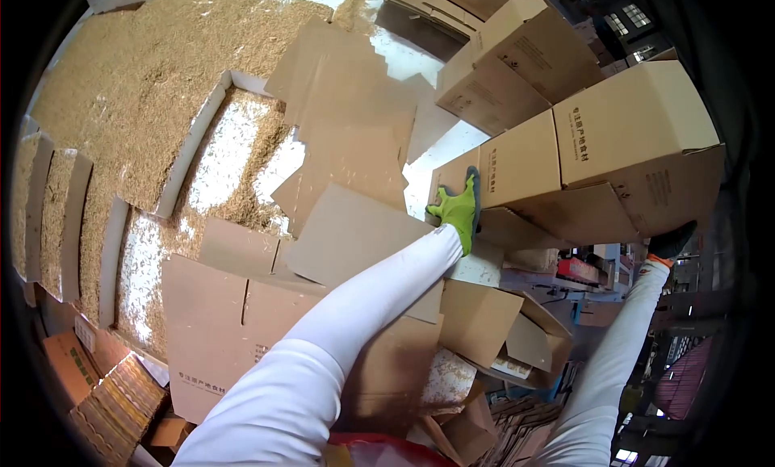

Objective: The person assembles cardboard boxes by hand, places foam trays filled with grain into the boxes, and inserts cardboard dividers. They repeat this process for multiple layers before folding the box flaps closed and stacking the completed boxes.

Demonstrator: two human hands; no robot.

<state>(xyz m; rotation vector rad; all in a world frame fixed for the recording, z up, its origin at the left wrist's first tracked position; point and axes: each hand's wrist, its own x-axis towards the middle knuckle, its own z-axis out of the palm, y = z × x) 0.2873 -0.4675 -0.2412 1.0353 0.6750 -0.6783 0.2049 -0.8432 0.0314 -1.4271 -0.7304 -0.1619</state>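
Note:
My left hand (458, 209), in a bright green glove with a grey side, presses against the left end of a long cardboard box (622, 136), its fingers spread over the board. At the box's lower right corner is my right hand (672, 241), in a dark glove with an orange cuff; its fingers are partly hidden. The box lies tilted between both hands, with dark printed characters on its side and flaps hanging along its lower edge. Beneath my left forearm is an opened carton (214, 326) with raised flaps.
Loose brown husk-like material (161, 71) covers the white table at left, among low white dividers (194, 140). Flat cardboard sheets (347, 104) lie mid-table. Another carton (525, 59) stands behind the box. An opened carton (517, 330) and stacked cardboard (525, 410) are below.

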